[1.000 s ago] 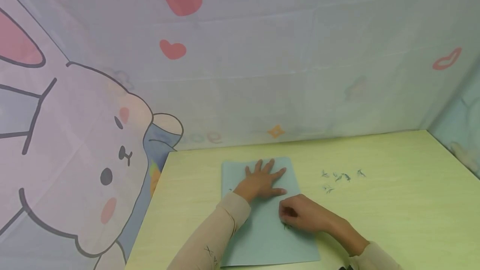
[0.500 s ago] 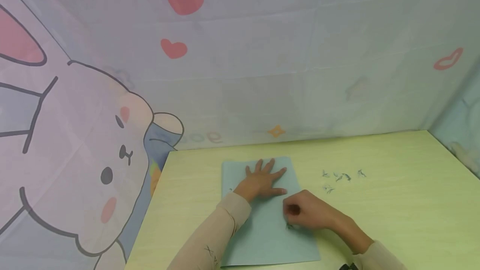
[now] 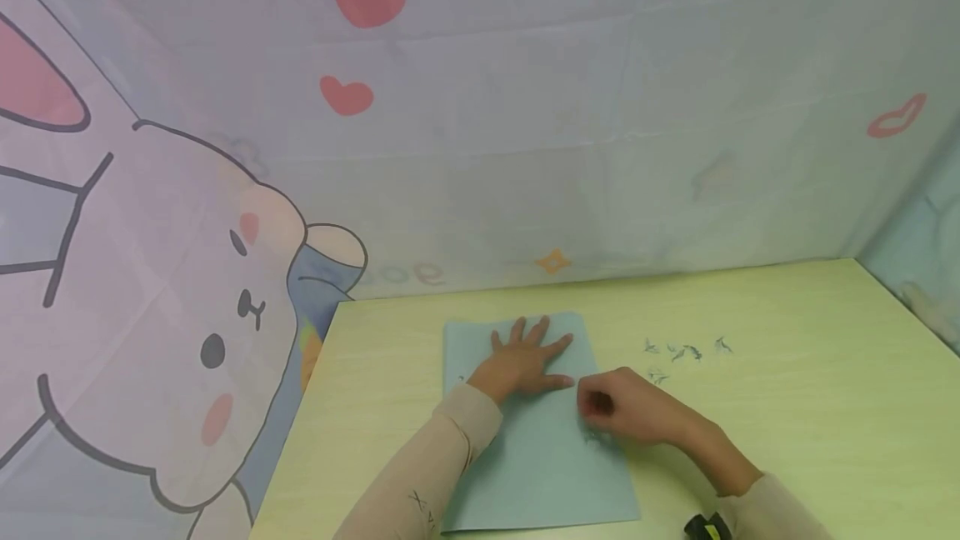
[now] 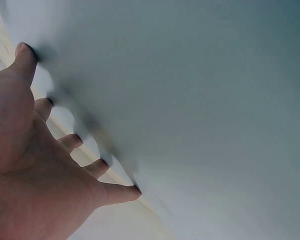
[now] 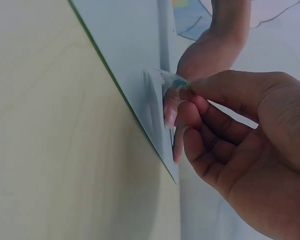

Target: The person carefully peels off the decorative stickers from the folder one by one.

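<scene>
Now the right hand [image 3: 628, 407] has shifted a little farther and to the right, near the right edge of the pale blue paper [image 3: 547, 477], and its thumb and index finger pinch the small leafy sprig piece [image 5: 180, 84]. Meanwhile the left hand [image 3: 523, 365] stays with fingers spread on the far part of the paper, gripping nothing. So the piece is probably not yet placed; whether it touches the paper, I cannot tell.
</scene>
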`<state>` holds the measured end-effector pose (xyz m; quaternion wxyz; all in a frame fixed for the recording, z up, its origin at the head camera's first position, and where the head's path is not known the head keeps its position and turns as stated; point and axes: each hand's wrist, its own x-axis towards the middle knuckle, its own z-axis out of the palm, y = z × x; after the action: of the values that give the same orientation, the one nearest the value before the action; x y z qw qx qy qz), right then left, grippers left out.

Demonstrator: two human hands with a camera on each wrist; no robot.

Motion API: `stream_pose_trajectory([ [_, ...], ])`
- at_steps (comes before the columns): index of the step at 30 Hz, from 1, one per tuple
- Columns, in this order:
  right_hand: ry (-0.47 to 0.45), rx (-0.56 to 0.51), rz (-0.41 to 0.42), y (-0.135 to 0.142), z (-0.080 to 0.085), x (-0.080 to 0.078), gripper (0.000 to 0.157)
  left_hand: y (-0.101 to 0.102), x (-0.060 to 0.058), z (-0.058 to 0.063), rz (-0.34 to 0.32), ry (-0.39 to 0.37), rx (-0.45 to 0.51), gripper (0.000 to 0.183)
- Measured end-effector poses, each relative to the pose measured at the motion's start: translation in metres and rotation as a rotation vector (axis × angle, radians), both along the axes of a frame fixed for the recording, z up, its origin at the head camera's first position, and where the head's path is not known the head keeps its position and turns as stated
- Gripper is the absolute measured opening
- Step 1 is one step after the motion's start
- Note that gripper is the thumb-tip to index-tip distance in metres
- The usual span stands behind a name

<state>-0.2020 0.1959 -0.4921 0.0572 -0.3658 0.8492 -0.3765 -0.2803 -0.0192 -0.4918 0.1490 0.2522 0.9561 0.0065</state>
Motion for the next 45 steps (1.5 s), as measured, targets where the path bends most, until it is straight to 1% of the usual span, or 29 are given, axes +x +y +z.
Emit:
stream_pose_trajectory([
  [3,-0.002,-0.014,-0.008,0.005,0.004,-0.001,0.018,0.000,-0.001,-0.001,0.001,0.006,-0.002,0.081],
  [6,-0.034,-0.027,-0.032,0.015,0.012,-0.002,0.011,0.000,-0.001,0.000,0.000,0.005,-0.004,0.081],
  [10,-0.065,-0.042,-0.071,0.032,0.024,-0.003,0.009,0.001,-0.001,-0.001,-0.002,0.004,-0.008,0.080],
  [13,-0.054,-0.042,-0.116,0.047,0.033,-0.004,0.010,0.001,-0.002,-0.002,-0.006,0.004,-0.015,0.080],
  [16,-0.041,-0.041,-0.179,0.065,0.038,-0.005,0.010,0.000,-0.002,-0.001,-0.011,0.000,-0.016,0.080],
  [22,-0.028,-0.060,-0.310,0.103,0.042,-0.008,0.008,-0.001,-0.002,0.000,-0.013,-0.011,-0.011,0.080],
  [26,-0.044,-0.036,-0.371,0.123,0.038,-0.011,0.007,-0.001,-0.002,-0.001,-0.010,-0.013,-0.008,0.080],
  [31,-0.093,-0.004,-0.375,0.137,0.023,-0.017,0.007,-0.001,-0.001,-0.001,-0.008,-0.018,0.000,0.080],
  [36,-0.123,0.014,-0.355,0.141,0.008,-0.022,0.009,-0.002,-0.001,-0.001,-0.007,-0.022,0.001,0.080],
  [41,-0.131,0.064,-0.373,0.140,0.000,-0.024,0.009,-0.002,-0.001,-0.001,-0.009,-0.017,-0.004,0.079],
  [45,-0.116,0.117,-0.397,0.139,-0.005,-0.025,0.010,-0.001,-0.001,-0.002,-0.007,-0.015,-0.001,0.080],
])
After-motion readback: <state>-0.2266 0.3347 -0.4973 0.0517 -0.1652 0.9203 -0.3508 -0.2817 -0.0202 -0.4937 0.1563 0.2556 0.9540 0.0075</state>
